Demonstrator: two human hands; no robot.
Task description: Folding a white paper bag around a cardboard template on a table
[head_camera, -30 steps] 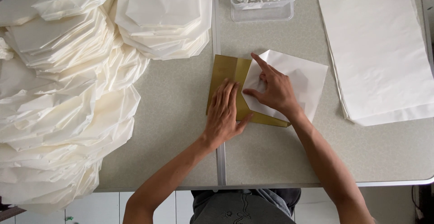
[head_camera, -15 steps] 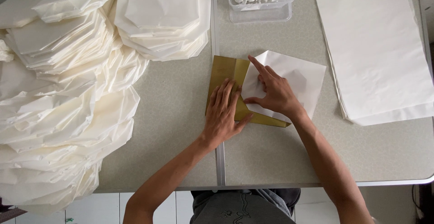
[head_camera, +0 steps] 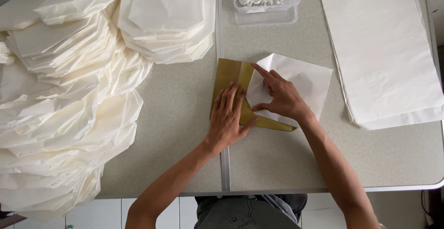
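A gold-brown card (head_camera: 230, 74) lies on the grey table (head_camera: 185, 118) with a white sheet of paper (head_camera: 305, 83) folded over its right part. My left hand (head_camera: 229, 118) lies flat on the card, fingers spread, pressing it down. My right hand (head_camera: 277, 95) rests on the white sheet, index finger stretched along the diagonal fold edge toward the card's top. Neither hand grips anything.
Big heaps of folded white paper pieces (head_camera: 64, 99) cover the table's left side, with another stack (head_camera: 169, 16) at the back. A clear plastic tub (head_camera: 266, 0) stands at the back centre. A stack of flat white sheets (head_camera: 384, 48) lies at the right.
My right index finger has slid slightly along the fold. The left hand stays pressed on the card.
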